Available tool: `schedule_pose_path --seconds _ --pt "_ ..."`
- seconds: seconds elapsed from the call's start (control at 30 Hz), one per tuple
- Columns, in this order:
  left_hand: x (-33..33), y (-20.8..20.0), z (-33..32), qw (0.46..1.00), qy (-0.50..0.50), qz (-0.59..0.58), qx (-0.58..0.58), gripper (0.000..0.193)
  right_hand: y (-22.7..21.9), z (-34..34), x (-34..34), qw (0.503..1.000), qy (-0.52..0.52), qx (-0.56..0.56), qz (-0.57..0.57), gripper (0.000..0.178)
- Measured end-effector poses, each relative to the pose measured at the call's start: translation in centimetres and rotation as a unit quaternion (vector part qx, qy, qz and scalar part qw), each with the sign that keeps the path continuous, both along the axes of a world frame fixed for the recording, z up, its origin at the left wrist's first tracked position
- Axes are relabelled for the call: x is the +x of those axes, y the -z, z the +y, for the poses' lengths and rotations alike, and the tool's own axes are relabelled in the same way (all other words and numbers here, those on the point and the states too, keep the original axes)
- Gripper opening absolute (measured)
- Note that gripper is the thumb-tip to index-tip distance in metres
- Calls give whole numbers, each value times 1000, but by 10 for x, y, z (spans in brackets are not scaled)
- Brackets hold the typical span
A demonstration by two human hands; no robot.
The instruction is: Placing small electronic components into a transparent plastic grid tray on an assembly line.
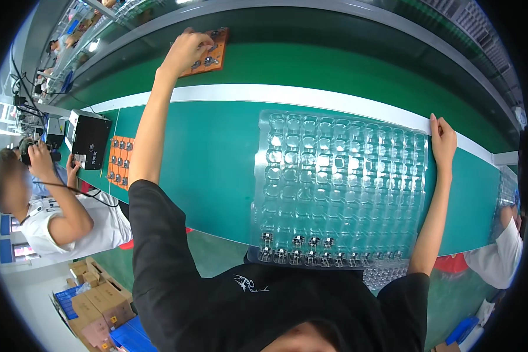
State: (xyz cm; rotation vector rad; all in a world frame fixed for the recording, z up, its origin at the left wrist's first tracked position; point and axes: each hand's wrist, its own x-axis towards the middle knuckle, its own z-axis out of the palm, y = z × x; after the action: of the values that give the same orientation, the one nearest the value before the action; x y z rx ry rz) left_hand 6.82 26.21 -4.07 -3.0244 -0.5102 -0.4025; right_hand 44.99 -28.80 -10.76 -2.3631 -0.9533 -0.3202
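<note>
My left hand [189,51] reaches to the far left, over an orange board [215,57] carrying small dark and metallic parts. Its fingers are bent together at the board; whatever they grip is hidden or too small to name. Beside the far right corner of a clear plastic tray [340,193], my right hand [444,141] rests by the white strip with its fingers curled. What lies in them, if anything, I cannot make out. The tray has rows of round pockets. Several small black-and-metal parts [298,240] sit in the rows nearest my body.
Another orange board with parts [121,161] lies left of my arm, near a black box [91,139]. A person [70,217] works at the left; a sleeve [498,258] shows at the right. A white strip [246,92] separates the teal table [217,170] from a green belt [311,67].
</note>
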Motion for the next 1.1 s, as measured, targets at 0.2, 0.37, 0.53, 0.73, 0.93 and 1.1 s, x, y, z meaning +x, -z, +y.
schedule_pose_path --seconds 0.2,0.37,0.53,0.73,0.93,1.1 --pt "-5 3 9 1000 1 -23 -1 16 1 -1 3 1000 -5 -11 -3 48" --pt "-18 -1 28 987 -56 -64 -134 31 3 2 3 1000 -6 -9 1 49" --pt "-22 -27 -23 932 -152 -275 -183 41 3 -2 3 1000 -6 1 -5 50" --pt "-10 24 -147 911 -20 -231 -342 36 3 -2 3 1000 0 -5 -10 48" --pt "1 49 -206 926 23 -205 -315 31 0 3 7 1000 -7 -5 -10 47" --pt "-4 47 -211 932 40 -221 -285 26 -4 5 -9 1000 -18 -14 -8 47"
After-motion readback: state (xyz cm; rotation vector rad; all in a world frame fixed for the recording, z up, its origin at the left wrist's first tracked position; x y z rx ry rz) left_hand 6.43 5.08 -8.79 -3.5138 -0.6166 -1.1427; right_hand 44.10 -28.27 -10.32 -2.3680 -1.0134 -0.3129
